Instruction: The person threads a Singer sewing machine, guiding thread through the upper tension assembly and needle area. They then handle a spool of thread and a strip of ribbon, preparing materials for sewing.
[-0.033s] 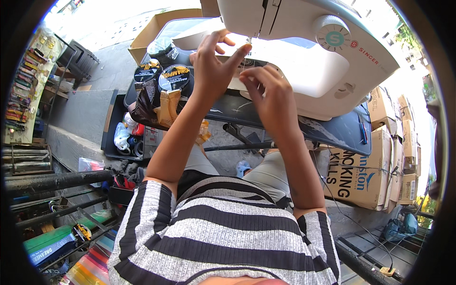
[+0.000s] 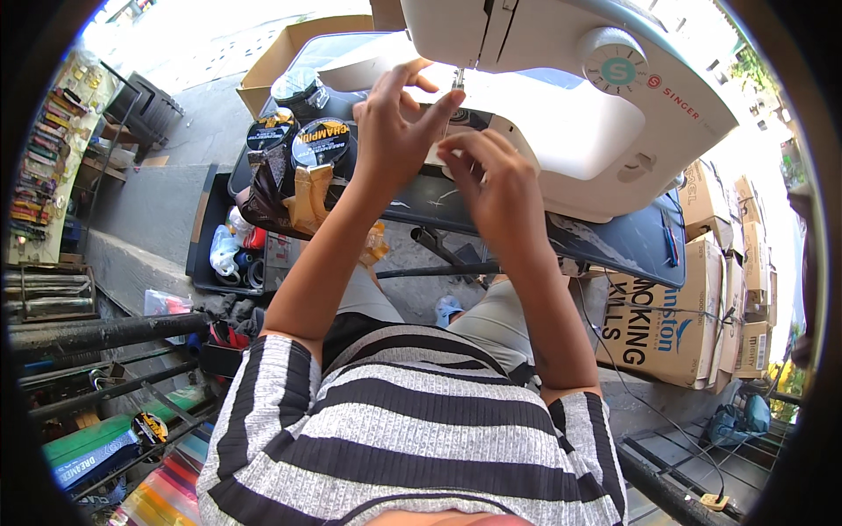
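Observation:
A white sewing machine [image 2: 561, 140] stands in front of me on a dark table. Close to its needle and presser foot [image 2: 459, 79] is my left hand [image 2: 399, 127], thumb stretched out and fingers bent but apart from it. Nothing shows between them. Just below and to the right, my right hand [image 2: 498, 180] has thumb and forefinger pinched together in front of the machine's bed. Whatever is in the pinch is too fine to make out. The two hands are apart. The needle tip is partly hidden by my left thumb.
Round dark-lidded tubs [image 2: 322, 143] and brown wrappers [image 2: 311, 197] sit left of my left forearm. A black bin [image 2: 209, 241] holds bags and rolls. Cardboard boxes [image 2: 658, 351] are stacked at right. A pen [image 2: 671, 245] lies on the table's right end.
My left thumb has dropped slightly below the presser foot. My right hand has shifted a little down and left, its fingers still pinched.

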Action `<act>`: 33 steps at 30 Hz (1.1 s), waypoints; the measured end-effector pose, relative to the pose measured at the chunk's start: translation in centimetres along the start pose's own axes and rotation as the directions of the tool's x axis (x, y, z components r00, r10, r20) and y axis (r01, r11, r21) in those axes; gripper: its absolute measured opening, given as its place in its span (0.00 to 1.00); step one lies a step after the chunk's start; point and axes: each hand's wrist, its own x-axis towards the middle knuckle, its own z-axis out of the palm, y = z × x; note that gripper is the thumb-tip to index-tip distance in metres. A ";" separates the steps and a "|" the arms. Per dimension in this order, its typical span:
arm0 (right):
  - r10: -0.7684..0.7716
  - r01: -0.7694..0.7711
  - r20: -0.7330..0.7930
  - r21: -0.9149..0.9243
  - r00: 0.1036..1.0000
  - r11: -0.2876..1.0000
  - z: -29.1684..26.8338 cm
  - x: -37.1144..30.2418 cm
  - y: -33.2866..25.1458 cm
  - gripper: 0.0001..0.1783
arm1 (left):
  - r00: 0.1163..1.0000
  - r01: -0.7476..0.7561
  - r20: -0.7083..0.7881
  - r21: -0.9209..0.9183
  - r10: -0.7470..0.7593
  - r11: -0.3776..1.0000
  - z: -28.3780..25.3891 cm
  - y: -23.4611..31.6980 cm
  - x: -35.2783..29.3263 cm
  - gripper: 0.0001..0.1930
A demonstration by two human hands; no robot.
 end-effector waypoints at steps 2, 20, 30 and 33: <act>0.014 -0.017 0.074 0.041 0.997 0.999 0.1 -1.4 -0.5 0.09 | 0.989 0.024 0.147 -0.123 -0.006 0.992 -0.8 1.0 -1.6 0.33; 0.428 -0.438 0.101 0.117 0.898 0.891 -10.4 -15.3 3.6 0.10 | 0.648 0.751 0.620 -0.423 -0.443 0.506 -7.2 3.0 -15.0 0.16; 0.296 -0.548 -0.461 -0.717 0.837 0.431 -22.7 -17.4 18.1 0.27 | 0.686 0.722 0.540 -0.424 -0.487 0.546 -8.6 2.4 -17.0 0.12; 0.364 -0.562 -0.428 -0.642 0.827 0.522 -23.9 -17.6 19.6 0.20 | 0.684 0.726 0.515 -0.415 -0.516 0.548 -9.0 2.3 -17.3 0.12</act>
